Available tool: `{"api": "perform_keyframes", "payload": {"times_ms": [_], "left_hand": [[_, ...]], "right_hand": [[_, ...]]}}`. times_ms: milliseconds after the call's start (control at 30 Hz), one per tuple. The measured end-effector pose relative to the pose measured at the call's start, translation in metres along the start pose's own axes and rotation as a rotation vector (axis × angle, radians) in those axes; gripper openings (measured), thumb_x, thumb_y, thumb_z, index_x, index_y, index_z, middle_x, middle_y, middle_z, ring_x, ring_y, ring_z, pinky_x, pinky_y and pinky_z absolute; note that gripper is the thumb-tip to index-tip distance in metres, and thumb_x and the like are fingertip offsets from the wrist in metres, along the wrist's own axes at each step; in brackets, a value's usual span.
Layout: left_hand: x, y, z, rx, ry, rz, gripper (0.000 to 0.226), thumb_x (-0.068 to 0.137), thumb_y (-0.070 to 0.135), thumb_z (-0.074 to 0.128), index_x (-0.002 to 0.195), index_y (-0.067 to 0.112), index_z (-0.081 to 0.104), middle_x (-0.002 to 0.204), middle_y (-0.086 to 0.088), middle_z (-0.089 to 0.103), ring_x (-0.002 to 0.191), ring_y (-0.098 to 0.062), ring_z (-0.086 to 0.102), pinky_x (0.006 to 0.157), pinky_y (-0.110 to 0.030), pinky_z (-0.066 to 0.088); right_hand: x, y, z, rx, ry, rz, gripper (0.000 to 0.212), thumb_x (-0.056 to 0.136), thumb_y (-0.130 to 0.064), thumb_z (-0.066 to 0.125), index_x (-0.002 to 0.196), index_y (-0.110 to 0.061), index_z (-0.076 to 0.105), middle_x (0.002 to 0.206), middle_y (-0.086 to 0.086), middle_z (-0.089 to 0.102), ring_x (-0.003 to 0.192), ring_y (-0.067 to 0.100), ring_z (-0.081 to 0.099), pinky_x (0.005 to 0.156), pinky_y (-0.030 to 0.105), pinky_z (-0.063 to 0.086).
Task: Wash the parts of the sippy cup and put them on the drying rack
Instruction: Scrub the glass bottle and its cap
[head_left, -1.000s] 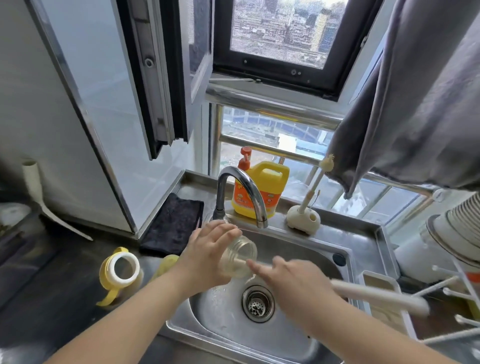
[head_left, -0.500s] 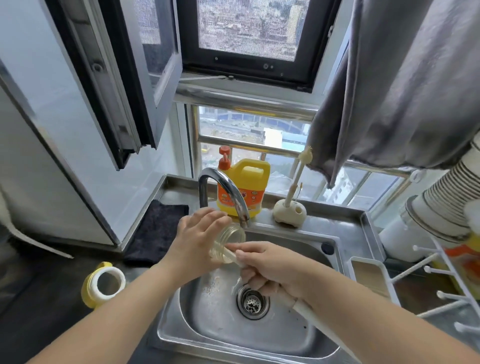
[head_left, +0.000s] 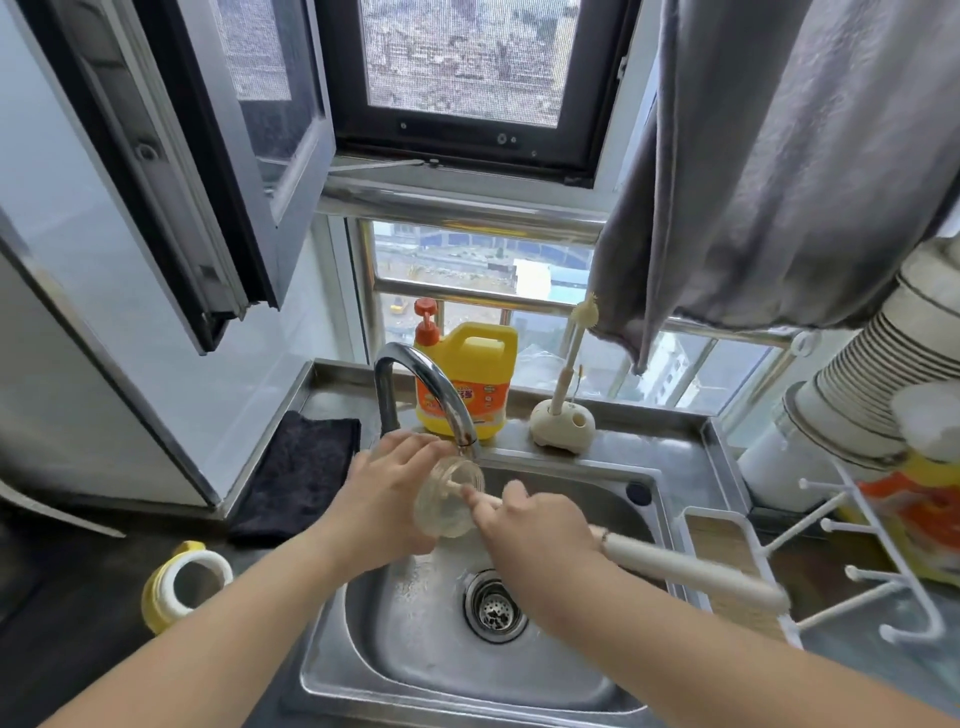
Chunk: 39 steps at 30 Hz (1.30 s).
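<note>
Cup body (head_left: 448, 501): one clear cup, held tilted over the sink (head_left: 519, 670), under the tap (head_left: 426, 395).
Left hand (head_left: 387, 499): fingers wrapped round the cup.
Right hand (head_left: 535, 525): fingers gripping one white brush (head_left: 691, 569), head inside the cup.
Yellow handled collar (head_left: 184, 584): one, on the worktop left of the sink.
Drying rack (head_left: 872, 561): one, at the sink's right edge.

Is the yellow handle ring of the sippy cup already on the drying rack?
No, the yellow handle ring lies on the dark counter left of the sink, far from the white drying rack on the right.
</note>
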<state>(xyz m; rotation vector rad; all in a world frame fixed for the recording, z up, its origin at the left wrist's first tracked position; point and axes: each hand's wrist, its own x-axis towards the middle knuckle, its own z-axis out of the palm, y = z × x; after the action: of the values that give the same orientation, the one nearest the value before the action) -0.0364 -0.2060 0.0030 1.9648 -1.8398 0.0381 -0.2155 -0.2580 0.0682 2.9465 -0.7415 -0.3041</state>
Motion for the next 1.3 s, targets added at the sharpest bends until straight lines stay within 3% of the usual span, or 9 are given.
{"api": "perform_keyframes", "payload": {"times_ms": [133,300,400,500,667,900,1067,1200,1300], "left_hand": [[-0.004,0.004,0.001,0.102,0.104,0.068,0.091,0.038,0.05,0.089,0.118,0.028,0.05,0.117,0.008,0.06,0.116,-0.017,0.043,0.076,-0.047,0.045],[-0.009,0.014,-0.004,0.06,0.245,0.042,0.069,0.057,0.062,0.058,0.115,0.026,0.051,0.121,0.014,0.048,0.117,-0.016,0.042,0.079,-0.041,0.033],[-0.012,0.009,-0.004,0.014,0.212,0.032,0.075,0.051,0.06,0.069,0.117,0.028,0.048,0.121,0.017,0.045,0.117,-0.014,0.04,0.078,-0.044,0.038],[-0.011,0.005,-0.004,0.001,0.068,0.031,0.09,0.042,0.045,0.089,0.119,0.034,0.045,0.122,0.018,0.047,0.12,-0.01,0.036,0.08,-0.05,0.045],[-0.003,0.014,-0.024,-0.096,-0.282,-0.133,0.09,0.061,0.04,0.081,0.138,0.034,0.035,0.137,0.017,0.039,0.133,-0.009,0.022,0.104,-0.042,0.03],[-0.004,0.019,-0.022,0.005,-0.062,0.075,0.086,0.05,0.072,0.051,0.124,0.03,0.05,0.121,0.008,0.059,0.119,-0.013,0.037,0.085,-0.049,0.037],[0.0,0.025,-0.019,-0.023,0.277,0.082,0.067,0.059,0.057,0.062,0.117,0.027,0.048,0.121,0.011,0.052,0.118,-0.016,0.04,0.084,-0.047,0.037],[-0.001,0.024,-0.015,-0.038,0.233,0.051,0.078,0.05,0.042,0.082,0.118,0.029,0.047,0.122,0.011,0.052,0.118,-0.015,0.038,0.081,-0.049,0.04],[-0.004,0.022,-0.012,-0.066,0.123,0.083,0.083,0.049,0.039,0.087,0.123,0.026,0.051,0.123,0.006,0.058,0.118,-0.013,0.034,0.082,-0.04,0.038]], "right_hand": [[0.002,-0.001,0.002,0.494,-0.158,0.075,0.055,0.095,-0.009,0.04,0.144,-0.035,0.036,0.123,0.007,0.058,0.104,0.028,0.059,0.076,0.031,0.046],[0.0,0.011,-0.003,1.683,-0.512,0.242,0.033,0.1,-0.026,0.047,0.13,-0.038,0.053,0.057,-0.007,0.04,0.045,0.005,0.032,0.041,0.016,0.02],[-0.007,0.005,0.003,1.371,-0.387,0.184,0.035,0.099,-0.027,0.049,0.13,-0.042,0.053,0.062,-0.011,0.051,0.048,0.003,0.043,0.046,0.016,0.032],[-0.006,0.006,-0.007,0.405,-0.104,0.074,0.052,0.098,-0.015,0.044,0.139,-0.045,0.039,0.118,-0.001,0.062,0.103,0.018,0.061,0.077,0.029,0.046],[-0.008,0.005,-0.018,-0.299,0.067,-0.081,0.056,0.086,-0.022,0.057,0.14,-0.031,0.044,0.094,0.002,0.061,0.074,0.02,0.062,0.042,0.029,0.014],[-0.007,0.0,0.002,0.329,-0.1,0.045,0.061,0.093,-0.008,0.041,0.145,-0.037,0.03,0.124,0.008,0.057,0.106,0.029,0.057,0.075,0.034,0.045],[-0.011,0.012,-0.013,1.643,-0.407,0.241,0.031,0.101,-0.023,0.041,0.124,-0.04,0.053,0.058,-0.005,0.038,0.043,0.005,0.032,0.035,0.014,0.021],[-0.017,0.008,-0.019,1.238,-0.272,0.163,0.036,0.102,-0.025,0.04,0.134,-0.038,0.048,0.068,-0.007,0.049,0.046,0.0,0.047,0.044,0.013,0.035],[-0.021,0.01,-0.018,0.461,-0.112,0.046,0.049,0.1,-0.021,0.04,0.14,-0.048,0.035,0.115,-0.001,0.062,0.099,0.015,0.061,0.073,0.027,0.046]]}}
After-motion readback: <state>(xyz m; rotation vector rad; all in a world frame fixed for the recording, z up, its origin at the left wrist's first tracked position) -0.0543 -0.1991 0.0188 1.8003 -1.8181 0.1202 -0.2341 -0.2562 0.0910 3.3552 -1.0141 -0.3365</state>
